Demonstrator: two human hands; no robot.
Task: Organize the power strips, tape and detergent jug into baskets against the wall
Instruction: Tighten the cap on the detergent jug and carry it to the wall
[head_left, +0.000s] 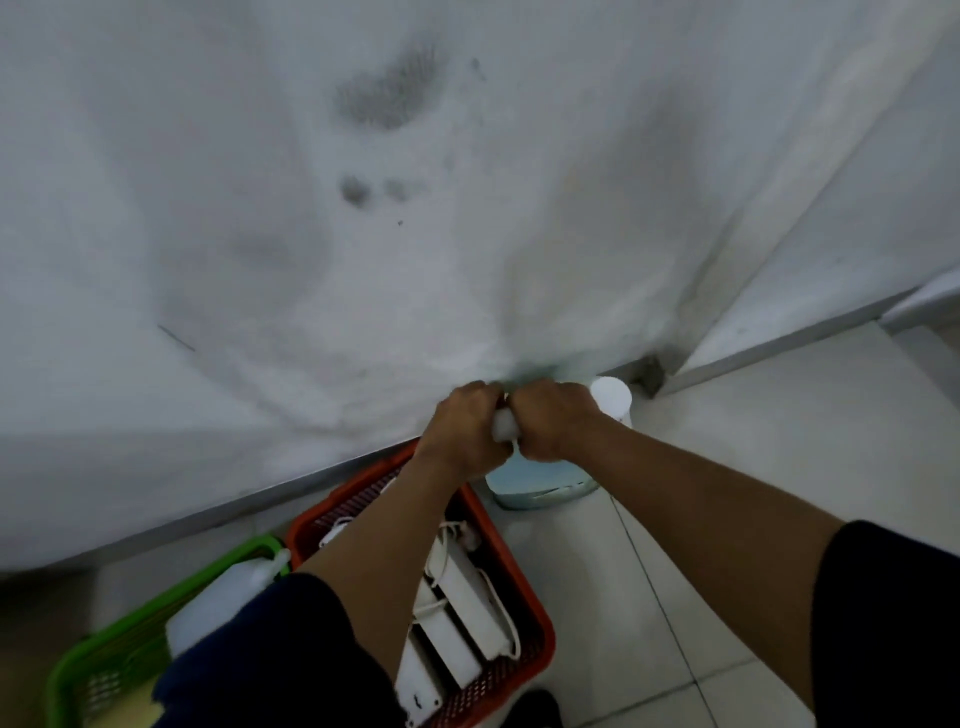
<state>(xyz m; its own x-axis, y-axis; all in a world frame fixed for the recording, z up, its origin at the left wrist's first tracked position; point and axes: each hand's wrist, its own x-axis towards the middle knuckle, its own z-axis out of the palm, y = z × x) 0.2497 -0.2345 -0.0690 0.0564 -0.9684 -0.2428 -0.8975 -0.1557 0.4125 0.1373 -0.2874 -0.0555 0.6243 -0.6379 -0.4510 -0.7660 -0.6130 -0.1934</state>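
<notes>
Utility corner of a home or storeroom: a stained, scuffed white plaster wall (363, 208) at 12 o'clock meets pale glossy floor tiles (753, 441) at 3 o'clock, with perforated red (537, 618) and green (104, 654) plastic storage baskets at 6–7 o'clock.

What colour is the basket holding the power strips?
Red-orange basket, clearest in the head view.

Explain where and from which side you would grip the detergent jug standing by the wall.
Grip the white handle on top of the detergent jug, coming from above. The jug stands upright on the floor with its cap toward the wall, so the handle faces up; the left hand and right hand are closed around it.
</notes>
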